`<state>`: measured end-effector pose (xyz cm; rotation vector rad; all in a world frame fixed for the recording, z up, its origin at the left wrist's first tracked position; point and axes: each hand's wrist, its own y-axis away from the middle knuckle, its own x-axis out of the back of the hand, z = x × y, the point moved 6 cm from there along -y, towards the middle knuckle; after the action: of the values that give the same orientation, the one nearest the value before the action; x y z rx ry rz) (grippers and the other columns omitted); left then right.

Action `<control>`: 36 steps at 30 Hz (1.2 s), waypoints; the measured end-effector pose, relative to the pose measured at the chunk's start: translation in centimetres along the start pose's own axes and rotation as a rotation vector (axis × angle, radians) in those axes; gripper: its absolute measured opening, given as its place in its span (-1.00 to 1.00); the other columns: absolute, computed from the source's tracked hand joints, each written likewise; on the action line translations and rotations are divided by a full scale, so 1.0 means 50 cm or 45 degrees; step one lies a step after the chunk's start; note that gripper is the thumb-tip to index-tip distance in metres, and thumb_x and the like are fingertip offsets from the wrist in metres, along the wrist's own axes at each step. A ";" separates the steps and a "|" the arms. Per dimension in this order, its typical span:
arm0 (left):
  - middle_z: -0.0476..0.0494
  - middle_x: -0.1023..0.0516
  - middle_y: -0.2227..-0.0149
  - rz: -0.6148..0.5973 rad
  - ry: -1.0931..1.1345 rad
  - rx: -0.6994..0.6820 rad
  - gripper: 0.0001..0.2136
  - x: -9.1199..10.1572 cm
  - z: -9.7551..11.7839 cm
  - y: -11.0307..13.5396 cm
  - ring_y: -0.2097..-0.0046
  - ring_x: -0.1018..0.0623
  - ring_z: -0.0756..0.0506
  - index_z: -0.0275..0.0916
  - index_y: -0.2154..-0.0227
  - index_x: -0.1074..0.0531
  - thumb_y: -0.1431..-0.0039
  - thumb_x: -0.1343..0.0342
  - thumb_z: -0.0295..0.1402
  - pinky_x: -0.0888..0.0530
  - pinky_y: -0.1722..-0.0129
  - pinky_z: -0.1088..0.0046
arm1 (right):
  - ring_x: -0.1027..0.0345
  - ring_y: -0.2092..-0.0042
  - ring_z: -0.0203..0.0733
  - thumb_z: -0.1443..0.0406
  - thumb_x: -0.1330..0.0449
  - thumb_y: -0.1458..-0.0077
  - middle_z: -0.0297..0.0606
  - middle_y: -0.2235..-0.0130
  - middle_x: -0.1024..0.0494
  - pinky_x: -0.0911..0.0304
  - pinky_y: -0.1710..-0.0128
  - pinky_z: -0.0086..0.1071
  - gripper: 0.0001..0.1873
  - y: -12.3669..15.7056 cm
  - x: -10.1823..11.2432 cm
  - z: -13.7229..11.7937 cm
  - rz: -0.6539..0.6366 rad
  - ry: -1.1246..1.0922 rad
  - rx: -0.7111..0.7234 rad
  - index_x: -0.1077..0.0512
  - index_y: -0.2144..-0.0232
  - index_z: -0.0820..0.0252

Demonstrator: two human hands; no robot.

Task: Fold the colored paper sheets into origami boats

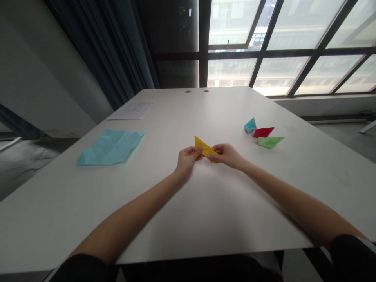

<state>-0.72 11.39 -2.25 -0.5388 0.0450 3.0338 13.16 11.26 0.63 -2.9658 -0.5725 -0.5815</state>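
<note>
A yellow folded paper boat (205,149) is held up between my two hands over the middle of the white table (188,219). My left hand (188,158) pinches its left part, thumb in front, with a pointed tip rising above the fingers. On the other side, my right hand (225,155) grips the right end between thumb and fingers. Parts of the paper are covered by my fingertips. To the right of my hands sit three folded paper boats: a blue one (250,125), a red one (263,132) and a light green one (269,142).
A creased light blue paper sheet (111,148) lies to the left. Behind it is a printed white sheet (132,110) near the table's left edge. Two small dark round fittings (206,91) are at the far edge. Beyond stand a dark curtain (117,51) and windows.
</note>
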 end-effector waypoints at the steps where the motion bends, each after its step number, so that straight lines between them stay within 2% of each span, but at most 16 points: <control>1: -0.08 -0.52 0.50 0.000 0.001 -0.002 -0.78 -0.001 0.000 0.001 0.47 -0.47 0.06 -0.34 0.52 -0.44 0.17 -0.24 -0.26 -0.41 0.37 0.51 | -0.36 0.47 -0.31 0.15 -0.23 0.17 -0.29 0.49 -0.50 -0.26 0.50 -0.48 -0.72 0.000 0.003 -0.001 0.007 0.001 0.010 -0.39 0.46 0.27; 7: -0.07 -0.52 0.52 -0.028 -0.001 -0.026 -0.77 -0.007 0.003 0.003 0.49 -0.48 0.07 -0.34 0.53 -0.44 0.13 -0.22 -0.24 -0.42 0.41 0.55 | -0.36 0.48 -0.30 0.17 -0.28 0.25 -0.30 0.52 -0.50 -0.23 0.53 -0.50 -0.73 -0.002 0.009 -0.007 -0.017 -0.037 0.032 -0.36 0.55 0.25; 12: -0.05 -0.52 0.53 0.032 -0.044 -0.037 -0.77 0.000 0.007 0.004 0.50 -0.48 0.06 -0.33 0.55 -0.43 0.16 -0.23 -0.23 -0.43 0.41 0.54 | -0.37 0.46 -0.29 0.16 -0.28 0.25 -0.27 0.47 -0.51 -0.25 0.50 -0.48 -0.67 0.001 0.000 -0.001 -0.106 -0.078 -0.019 -0.41 0.43 0.28; 18: -0.02 -0.54 0.48 -0.119 -0.133 -0.052 -0.74 -0.018 0.016 0.012 0.45 -0.49 0.06 -0.32 0.42 -0.45 0.27 -0.30 -0.37 -0.41 0.37 0.56 | -0.32 0.48 -0.34 0.21 -0.23 0.18 -0.31 0.51 -0.47 -0.21 0.52 -0.50 -0.76 -0.002 0.005 0.004 -0.134 -0.004 0.000 -0.41 0.47 0.29; 21: -0.06 -0.54 0.48 -0.122 -0.197 -0.060 -0.74 -0.018 0.017 0.013 0.44 -0.50 0.03 -0.33 0.43 -0.44 0.26 -0.29 -0.36 -0.42 0.37 0.51 | -0.31 0.50 -0.35 0.20 -0.22 0.17 -0.32 0.53 -0.46 -0.20 0.54 -0.51 -0.76 0.000 0.008 0.003 -0.158 0.022 -0.011 -0.40 0.49 0.30; 24: -0.09 -0.55 0.47 -0.112 -0.217 -0.058 -0.72 -0.015 0.017 0.013 0.42 -0.52 -0.01 -0.35 0.44 -0.42 0.26 -0.29 -0.33 -0.44 0.36 0.46 | -0.33 0.47 -0.34 0.16 -0.21 0.15 -0.29 0.50 -0.47 -0.24 0.51 -0.49 -0.72 0.007 0.002 -0.001 -0.268 0.037 -0.043 -0.41 0.47 0.31; 27: -0.09 -0.55 0.45 -0.119 -0.187 -0.026 -0.71 -0.015 0.015 0.014 0.40 -0.53 -0.01 -0.33 0.41 -0.42 0.24 -0.29 -0.32 -0.44 0.36 0.49 | -0.35 0.46 -0.32 0.16 -0.19 0.13 -0.27 0.49 -0.48 -0.27 0.47 -0.46 -0.72 0.011 0.001 -0.008 -0.342 0.118 -0.031 -0.42 0.46 0.30; 31: -0.13 -0.56 0.38 -0.146 -0.122 0.018 -0.71 -0.018 0.015 0.014 0.38 -0.55 -0.02 -0.32 0.34 -0.43 0.13 -0.22 -0.25 -0.44 0.35 0.50 | -0.35 0.48 -0.31 0.18 -0.16 0.12 -0.32 0.54 -0.47 -0.24 0.47 -0.47 -0.76 0.010 0.016 -0.023 -0.283 0.311 0.056 -0.42 0.48 0.27; 36: -0.18 -0.55 0.34 -0.205 -0.164 0.007 -0.68 -0.023 0.016 0.012 0.34 -0.54 -0.04 -0.34 0.32 -0.43 0.11 -0.20 -0.21 -0.44 0.31 0.47 | -0.31 0.50 -0.33 0.15 -0.15 0.11 -0.35 0.55 -0.46 -0.13 0.51 -0.50 -0.75 0.010 0.032 -0.037 -0.295 0.530 0.054 -0.42 0.49 0.24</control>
<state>0.04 10.74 -1.09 -0.3279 0.0034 2.9024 14.06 11.09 2.95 -2.6354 -0.8687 -1.1509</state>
